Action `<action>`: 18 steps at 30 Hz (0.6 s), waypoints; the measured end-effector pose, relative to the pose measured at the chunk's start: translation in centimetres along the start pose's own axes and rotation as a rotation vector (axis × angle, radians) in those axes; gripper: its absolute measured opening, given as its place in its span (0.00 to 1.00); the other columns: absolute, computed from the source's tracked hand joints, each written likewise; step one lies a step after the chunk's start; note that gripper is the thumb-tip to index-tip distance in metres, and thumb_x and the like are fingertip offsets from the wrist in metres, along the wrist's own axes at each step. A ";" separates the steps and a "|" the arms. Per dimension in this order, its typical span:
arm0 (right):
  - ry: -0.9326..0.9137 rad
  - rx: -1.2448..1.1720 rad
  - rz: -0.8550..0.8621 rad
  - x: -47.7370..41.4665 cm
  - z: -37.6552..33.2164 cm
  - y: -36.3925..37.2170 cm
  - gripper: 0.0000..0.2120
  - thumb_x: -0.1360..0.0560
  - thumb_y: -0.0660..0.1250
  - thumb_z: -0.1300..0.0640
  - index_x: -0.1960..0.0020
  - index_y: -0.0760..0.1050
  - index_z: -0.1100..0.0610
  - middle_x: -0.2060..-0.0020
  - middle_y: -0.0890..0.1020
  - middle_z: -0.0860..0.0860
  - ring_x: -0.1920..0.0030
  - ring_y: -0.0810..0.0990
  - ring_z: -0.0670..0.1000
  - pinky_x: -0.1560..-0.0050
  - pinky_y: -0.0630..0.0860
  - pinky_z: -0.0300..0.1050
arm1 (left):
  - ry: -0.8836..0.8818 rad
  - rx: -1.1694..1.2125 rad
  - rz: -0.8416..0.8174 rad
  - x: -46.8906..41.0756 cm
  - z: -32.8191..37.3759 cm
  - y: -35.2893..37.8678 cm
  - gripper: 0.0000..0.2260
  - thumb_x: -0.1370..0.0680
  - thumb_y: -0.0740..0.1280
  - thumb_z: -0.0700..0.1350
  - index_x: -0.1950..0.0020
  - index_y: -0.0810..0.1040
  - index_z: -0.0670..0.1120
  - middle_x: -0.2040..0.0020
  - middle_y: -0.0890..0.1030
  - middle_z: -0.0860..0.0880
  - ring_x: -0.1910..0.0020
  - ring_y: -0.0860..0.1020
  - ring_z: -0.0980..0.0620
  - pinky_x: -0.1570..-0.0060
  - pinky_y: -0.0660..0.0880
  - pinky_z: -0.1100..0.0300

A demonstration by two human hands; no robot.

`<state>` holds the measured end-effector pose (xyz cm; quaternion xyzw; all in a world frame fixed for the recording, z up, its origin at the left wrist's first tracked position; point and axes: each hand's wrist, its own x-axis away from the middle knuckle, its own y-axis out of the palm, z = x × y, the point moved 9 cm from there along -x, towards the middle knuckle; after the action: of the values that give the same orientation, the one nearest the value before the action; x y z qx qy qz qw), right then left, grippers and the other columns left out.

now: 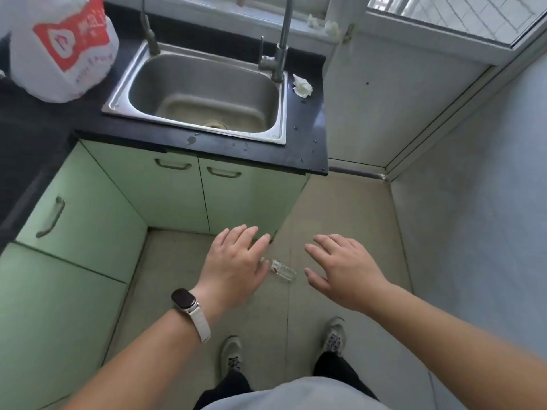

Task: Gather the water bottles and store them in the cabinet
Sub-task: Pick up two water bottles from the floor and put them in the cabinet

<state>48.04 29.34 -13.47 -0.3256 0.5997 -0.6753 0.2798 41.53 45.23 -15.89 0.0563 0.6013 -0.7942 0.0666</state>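
A small clear water bottle [282,271] with a red-and-white label lies on its side on the beige floor tiles, in front of the green cabinet [228,199] under the sink. My left hand [236,264], with a watch on its wrist, hovers open just left of the bottle and partly covers its cap end. My right hand [343,267] is spread open to the right of the bottle, apart from it. Both hands are held out above the floor and hold nothing. The two cabinet doors under the sink are closed.
A steel sink [201,93] sits in the black countertop [305,143], with a white-and-red plastic bag [63,48] at its left and crumpled tissue [302,85] at its right. More green cabinet doors [83,208] run along the left. A wall and sliding door frame close the right side.
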 end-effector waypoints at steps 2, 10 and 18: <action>-0.050 -0.027 0.004 -1.0 0.6 0.9 0.24 0.27 0.58 0.40 0.42 0.80 0.55 0.44 0.82 0.56 0.46 0.80 0.60 0.50 0.78 0.52 | -0.036 -0.002 0.015 -0.2 0.3 1.0 0.21 0.26 0.62 0.53 0.39 0.82 0.45 0.41 0.82 0.42 0.40 0.80 0.39 0.40 0.74 0.43; -0.202 -0.202 -0.026 -5.5 6.0 7.5 0.24 0.28 0.60 0.41 0.41 0.80 0.55 0.44 0.82 0.55 0.46 0.80 0.59 0.49 0.77 0.52 | -0.313 -0.027 -0.031 -2.7 1.1 8.2 0.21 0.24 0.62 0.56 0.39 0.83 0.46 0.41 0.82 0.42 0.41 0.80 0.40 0.41 0.76 0.44; -0.303 -0.227 -0.140 -11.6 10.9 21.5 0.27 0.28 0.58 0.40 0.38 0.78 0.55 0.42 0.81 0.55 0.44 0.80 0.59 0.51 0.77 0.52 | -0.673 0.050 0.010 -4.8 -1.7 20.3 0.20 0.23 0.63 0.54 0.37 0.80 0.44 0.37 0.80 0.41 0.36 0.76 0.39 0.42 0.74 0.44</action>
<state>63.53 28.72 -35.26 -0.4938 0.5990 -0.5643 0.2808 49.82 41.60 -34.72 -0.2044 0.5257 -0.7824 0.2640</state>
